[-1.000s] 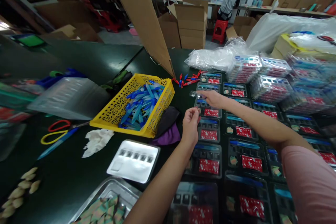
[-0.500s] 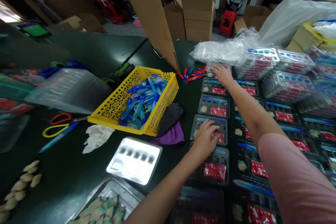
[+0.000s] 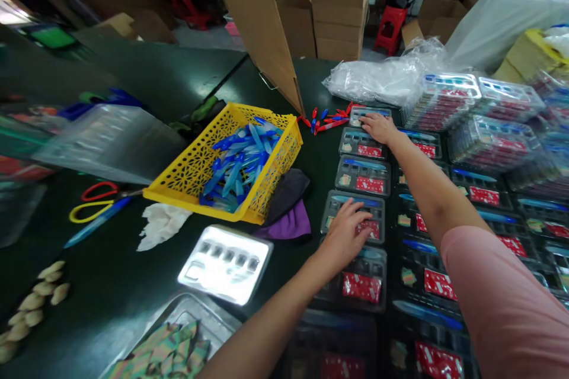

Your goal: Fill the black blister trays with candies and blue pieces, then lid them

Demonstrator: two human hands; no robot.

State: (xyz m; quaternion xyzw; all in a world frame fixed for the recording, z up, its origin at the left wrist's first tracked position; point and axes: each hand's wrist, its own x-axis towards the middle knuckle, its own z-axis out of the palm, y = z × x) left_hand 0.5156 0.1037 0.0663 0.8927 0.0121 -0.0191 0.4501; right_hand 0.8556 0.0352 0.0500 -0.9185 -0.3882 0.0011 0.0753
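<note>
My left hand [image 3: 345, 232] lies with spread fingers over a clear plastic tray [image 3: 329, 206] that holds a blue pen and a red packet [image 3: 367, 229]. At the far end of the same column my right hand [image 3: 379, 128] reaches onto another clear tray [image 3: 362, 112]. Its fingers are apart and slightly bent, the tips over that tray's near part; I see nothing held. Between the hands sit two filled trays, one with a red packet [image 3: 370, 185], a small striped piece [image 3: 345, 180] and a blue pen [image 3: 367, 164].
Left of the trays stands a yellow basket [image 3: 178, 180] of blue pens. Red and blue small pens [image 3: 331, 124] lie beside a cardboard sheet [image 3: 262, 29]. Stacked filled trays [image 3: 444, 103] rise at right. Scissors [image 3: 95, 204], a bare tray [image 3: 226, 269] and a metal tray [image 3: 217, 314] are nearer.
The view has tilted down slightly. My right hand's fingers have bent a little over the far tray, while my left hand stays over its tray.
</note>
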